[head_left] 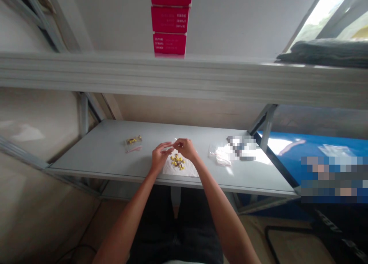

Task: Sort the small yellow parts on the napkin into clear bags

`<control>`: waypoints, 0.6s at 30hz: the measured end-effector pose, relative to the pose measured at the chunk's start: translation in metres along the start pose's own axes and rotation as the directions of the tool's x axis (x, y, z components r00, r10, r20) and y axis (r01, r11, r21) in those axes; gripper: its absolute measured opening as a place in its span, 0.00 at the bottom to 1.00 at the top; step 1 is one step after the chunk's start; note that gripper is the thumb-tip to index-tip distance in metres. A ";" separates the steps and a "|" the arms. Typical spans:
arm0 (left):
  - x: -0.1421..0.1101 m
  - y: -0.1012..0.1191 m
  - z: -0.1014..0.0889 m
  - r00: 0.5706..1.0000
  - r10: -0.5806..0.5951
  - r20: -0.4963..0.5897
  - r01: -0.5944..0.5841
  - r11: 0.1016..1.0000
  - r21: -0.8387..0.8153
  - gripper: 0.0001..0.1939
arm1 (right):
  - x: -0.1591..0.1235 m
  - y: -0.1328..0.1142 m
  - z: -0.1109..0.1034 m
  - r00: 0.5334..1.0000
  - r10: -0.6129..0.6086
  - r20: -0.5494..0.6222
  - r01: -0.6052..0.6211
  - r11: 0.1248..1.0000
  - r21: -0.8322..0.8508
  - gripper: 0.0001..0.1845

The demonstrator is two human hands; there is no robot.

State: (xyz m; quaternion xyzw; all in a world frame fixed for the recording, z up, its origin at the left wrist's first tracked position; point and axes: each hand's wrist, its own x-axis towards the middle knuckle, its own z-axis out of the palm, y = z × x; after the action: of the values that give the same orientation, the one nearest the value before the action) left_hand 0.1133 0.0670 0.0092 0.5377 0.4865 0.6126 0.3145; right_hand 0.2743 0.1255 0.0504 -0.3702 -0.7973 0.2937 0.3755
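Observation:
Just above a white sheet on the grey table, my two hands meet at their fingertips. My left hand has its fingers stretched forward, with a gap between them and the thumb. Curled and pinched together, the fingers of my right hand face the left fingertips. Anything between them is too small to make out. Below the hands, a loose pile of small yellow and dark pieces lies on the sheet.
Left on the table lies a clear bag with yellowish pieces. Clear and white bags lie to the right, beside a blurred-out patch. A shelf crosses above, bearing stacked pink boxes. A blue surface stands farther right.

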 end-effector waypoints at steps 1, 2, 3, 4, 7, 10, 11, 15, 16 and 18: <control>-0.001 0.000 0.000 1.000 0.023 0.008 -0.023 0.999 0.027 0.18 | 0.001 0.000 0.000 1.000 -0.003 -0.011 0.003 1.000 -0.003 0.08; -0.001 0.000 0.000 0.999 0.036 0.013 -0.037 0.998 0.047 0.17 | 0.002 0.001 0.001 1.000 -0.008 -0.013 0.008 1.000 -0.011 0.07; -0.001 -0.001 0.000 0.999 0.038 0.018 -0.039 0.998 0.057 0.16 | 0.003 0.001 0.002 1.000 -0.016 -0.005 0.016 1.000 -0.020 0.07; -0.001 -0.002 -0.001 0.999 0.031 0.026 -0.032 0.998 0.057 0.16 | 0.003 0.001 0.002 1.000 -0.023 0.012 0.023 0.999 -0.030 0.08; 0.001 -0.003 -0.002 0.996 0.003 0.088 -0.007 0.999 0.043 0.16 | 0.002 0.000 0.002 0.996 -0.033 0.080 0.036 0.999 -0.034 0.10; 0.001 0.000 -0.002 0.991 -0.005 0.133 0.001 0.999 0.033 0.16 | 0.000 -0.001 -0.001 0.991 -0.054 0.124 0.058 0.998 -0.026 0.09; 0.001 0.000 -0.002 0.989 -0.008 0.145 0.003 1.000 0.031 0.16 | 0.000 -0.001 -0.002 0.989 -0.061 0.134 0.065 0.998 -0.027 0.09; 0.002 0.001 -0.002 0.978 -0.047 0.203 0.043 0.999 0.024 0.14 | -0.001 -0.002 -0.005 0.985 -0.063 0.162 0.073 0.996 -0.057 0.12; 0.002 0.000 -0.002 0.975 -0.062 0.212 0.060 0.998 0.019 0.14 | -0.001 -0.003 -0.005 0.984 -0.062 0.166 0.073 0.995 -0.066 0.12; 0.002 0.000 -0.002 0.973 -0.082 0.215 0.083 0.997 0.002 0.14 | -0.001 -0.003 -0.005 0.983 -0.060 0.172 0.077 0.993 -0.091 0.13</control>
State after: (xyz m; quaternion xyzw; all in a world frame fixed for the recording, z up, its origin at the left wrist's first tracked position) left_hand 0.1113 0.0682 0.0098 0.5792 0.4695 0.5389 0.3921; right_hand 0.2776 0.1242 0.0556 -0.3343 -0.8519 0.2715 0.2980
